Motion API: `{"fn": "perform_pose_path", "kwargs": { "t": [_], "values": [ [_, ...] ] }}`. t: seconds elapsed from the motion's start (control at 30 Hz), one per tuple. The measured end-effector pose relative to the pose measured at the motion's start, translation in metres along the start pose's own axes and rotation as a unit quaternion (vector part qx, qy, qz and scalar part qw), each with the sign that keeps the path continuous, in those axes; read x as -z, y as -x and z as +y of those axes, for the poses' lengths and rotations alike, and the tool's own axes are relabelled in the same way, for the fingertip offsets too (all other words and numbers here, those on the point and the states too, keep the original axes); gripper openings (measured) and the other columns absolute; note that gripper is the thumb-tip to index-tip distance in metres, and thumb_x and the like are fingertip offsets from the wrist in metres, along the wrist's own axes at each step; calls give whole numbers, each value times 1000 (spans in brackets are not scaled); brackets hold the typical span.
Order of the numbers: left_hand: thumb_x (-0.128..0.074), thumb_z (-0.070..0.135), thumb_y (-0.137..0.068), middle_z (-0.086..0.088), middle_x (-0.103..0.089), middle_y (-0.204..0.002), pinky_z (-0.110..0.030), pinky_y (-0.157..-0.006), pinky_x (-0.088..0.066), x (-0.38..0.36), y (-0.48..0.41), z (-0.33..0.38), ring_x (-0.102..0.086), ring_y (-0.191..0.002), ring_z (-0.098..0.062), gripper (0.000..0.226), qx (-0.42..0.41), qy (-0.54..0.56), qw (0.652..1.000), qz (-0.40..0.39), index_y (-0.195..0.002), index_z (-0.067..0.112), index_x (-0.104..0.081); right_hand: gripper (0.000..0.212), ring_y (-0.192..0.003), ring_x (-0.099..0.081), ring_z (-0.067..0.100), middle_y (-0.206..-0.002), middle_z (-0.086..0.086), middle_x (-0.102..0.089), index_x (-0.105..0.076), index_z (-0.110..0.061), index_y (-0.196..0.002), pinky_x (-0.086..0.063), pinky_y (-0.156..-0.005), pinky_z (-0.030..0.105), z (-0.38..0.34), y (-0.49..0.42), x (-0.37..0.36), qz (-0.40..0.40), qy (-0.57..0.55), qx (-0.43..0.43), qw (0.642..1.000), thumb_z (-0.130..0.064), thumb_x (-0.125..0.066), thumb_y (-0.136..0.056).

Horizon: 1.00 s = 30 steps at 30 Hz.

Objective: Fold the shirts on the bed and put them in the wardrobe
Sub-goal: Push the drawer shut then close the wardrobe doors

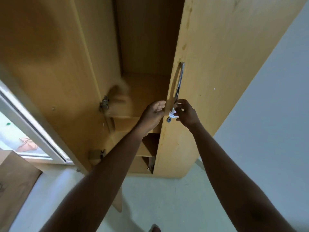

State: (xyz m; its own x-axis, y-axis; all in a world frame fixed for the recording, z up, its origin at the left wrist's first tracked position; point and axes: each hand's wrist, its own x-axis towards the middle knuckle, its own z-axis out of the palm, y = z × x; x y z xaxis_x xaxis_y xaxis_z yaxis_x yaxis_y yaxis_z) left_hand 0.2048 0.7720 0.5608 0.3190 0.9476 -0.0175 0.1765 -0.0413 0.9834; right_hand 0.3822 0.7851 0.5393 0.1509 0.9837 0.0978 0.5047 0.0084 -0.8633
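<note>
Left hand [154,112] gripped the free edge of the right wardrobe door [217,64]; right hand [188,114] curled round the foot of its chrome handle [179,81]. Shelves [143,91] beyond. No shirts in view. We judged it best to swing it fully wide by the handle before loading.

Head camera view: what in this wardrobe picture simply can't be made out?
All in the head view:
Brownish smear on the wardrobe shelf: motion-blurred, so it can't be identified.
Right door: hides whatever lies behind it.
White sticker: print too small, partly covered by the right hand.
Left hand at the door's edge: grip unclear.
Shirts and bed: outside the frame.
</note>
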Motion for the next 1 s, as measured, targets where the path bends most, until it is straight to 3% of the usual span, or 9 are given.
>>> {"fn": "perform_pose_path", "kwargs": {
  "t": [0.1,0.3,0.5,0.6,0.7,0.73,0.83,0.93,1.0],
  "values": [
    [-46,5,-98,-3,-58,-134,-34,-102,-47,19,59,-9,-55,-120,-9,41,-30,-5,999,9,-136,18,-52,32,-90,-70,16,-111,4,-66,-51,-15,-129,-60,-73,38,-11,42,-17,16,-76,-19,997,-27,-54,-100],
    [-54,17,-98,0,-71,-110,-34,-83,-57,63,196,-30,-69,-100,-15,25,-59,34,997,41,-121,15,-64,16,-91,-65,27,-103,20,-68,-63,-7,-111,-53,-78,37,-61,145,-85,-101,-245,-4,964,-9,-52,-99],
    [-54,32,-92,-4,-69,-69,-36,-52,-53,123,278,-36,-65,-59,-19,30,-149,8,948,282,-92,8,-71,15,-91,-65,27,-101,13,-69,-68,-6,-107,-54,-81,41,-98,216,-154,-155,-263,19,952,-12,-63,-94],
    [-49,39,-93,-3,-68,-89,-48,-67,-57,152,278,-48,-66,-79,-20,35,-153,14,910,386,-109,12,-64,16,-92,-67,26,-97,8,-70,-70,-12,-106,-56,-82,45,-109,236,-177,-184,-239,39,953,-18,-68,-91],
    [-43,51,-95,5,-60,-131,-45,-101,-49,171,267,-44,-56,-121,-13,46,-97,24,931,352,-134,28,-52,16,-86,-67,22,-92,1,-71,-70,-13,-104,-56,-77,40,-121,243,-187,-174,-208,64,960,-21,-68,-91],
    [-40,49,-98,10,-60,-130,-39,-102,-48,173,263,-39,-55,-122,-8,42,-91,33,943,318,-134,30,-52,15,-86,-67,22,-91,0,-71,-70,-15,-102,-56,-76,41,-126,242,-188,-163,-193,72,965,-24,-68,-91],
    [-37,26,-106,25,-70,-95,-14,-76,-51,170,256,-20,-64,-93,8,27,-104,48,960,256,-109,37,-61,12,-81,-66,20,-86,-3,-70,-67,-19,-97,-56,-73,42,-138,235,-190,-128,-164,91,974,-28,-68,-89],
    [-44,18,-102,14,-71,-89,-32,-78,-56,174,247,-23,-66,-87,-8,34,-77,52,961,259,-100,41,-70,13,-78,-64,18,-86,-2,-69,-66,-18,-95,-53,-66,33,-144,225,-189,-118,-171,110,972,-27,-71,-88],
    [-49,24,-98,6,-73,-100,-49,-87,-56,174,241,-29,-69,-95,-21,27,-67,58,964,250,-116,33,-69,14,-76,-63,16,-87,-2,-67,-66,-15,-93,-51,-64,31,-144,220,-185,-106,-177,117,971,-25,-72,-87]
  ]
}}
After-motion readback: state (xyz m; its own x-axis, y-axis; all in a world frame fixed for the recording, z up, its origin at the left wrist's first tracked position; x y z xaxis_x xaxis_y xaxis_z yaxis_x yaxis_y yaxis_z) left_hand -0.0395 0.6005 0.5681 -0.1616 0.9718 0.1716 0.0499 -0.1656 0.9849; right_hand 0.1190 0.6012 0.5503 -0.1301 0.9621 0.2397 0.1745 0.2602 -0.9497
